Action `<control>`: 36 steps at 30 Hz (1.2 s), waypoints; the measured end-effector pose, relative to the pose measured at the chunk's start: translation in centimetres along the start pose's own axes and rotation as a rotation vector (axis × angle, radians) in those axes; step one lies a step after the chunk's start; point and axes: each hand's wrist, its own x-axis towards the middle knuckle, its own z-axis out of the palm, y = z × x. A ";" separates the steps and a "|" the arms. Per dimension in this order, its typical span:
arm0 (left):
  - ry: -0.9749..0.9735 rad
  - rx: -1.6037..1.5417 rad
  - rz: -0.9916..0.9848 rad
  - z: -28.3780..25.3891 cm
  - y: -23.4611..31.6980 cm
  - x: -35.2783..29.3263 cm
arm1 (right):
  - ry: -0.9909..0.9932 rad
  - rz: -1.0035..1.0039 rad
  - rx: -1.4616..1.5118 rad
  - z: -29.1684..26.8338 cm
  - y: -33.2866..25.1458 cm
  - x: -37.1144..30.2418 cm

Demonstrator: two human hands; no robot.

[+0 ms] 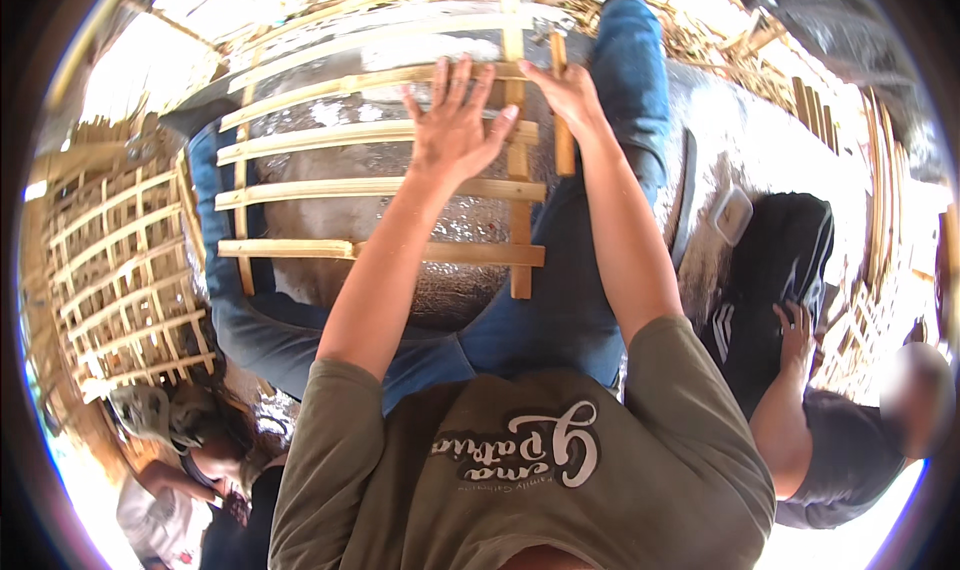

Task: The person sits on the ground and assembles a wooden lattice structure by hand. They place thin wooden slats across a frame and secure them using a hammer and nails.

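A frame of pale split-bamboo slats point(290, 143) lies across and between my legs, its crosswise slats joined to an upright strip at each side. My left hand point(455, 138) is spread flat over the upper middle slats near the right upright, fingers pointing away from me and holding nothing. My right hand point(567, 95) is at the right end of an upper slat, one digit stretched left to touch it. Its other fingers are curled and partly hidden over a short separate bamboo strip point(565, 155), which shows above and below the hand.
A finished-looking bamboo lattice point(130, 270) stands at the left. On the right, a seated person in dark clothes point(845, 450) rests a hand on a leg, near a clear plastic lid or tray point(730, 217). Another person point(190, 500) sits at lower left. More bamboo strips point(880, 190) lean at far right.
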 end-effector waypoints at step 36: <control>0.156 0.119 0.046 1.9 -0.6 -0.2 | 0.466 0.175 -0.848 -12.6 11.6 -23.8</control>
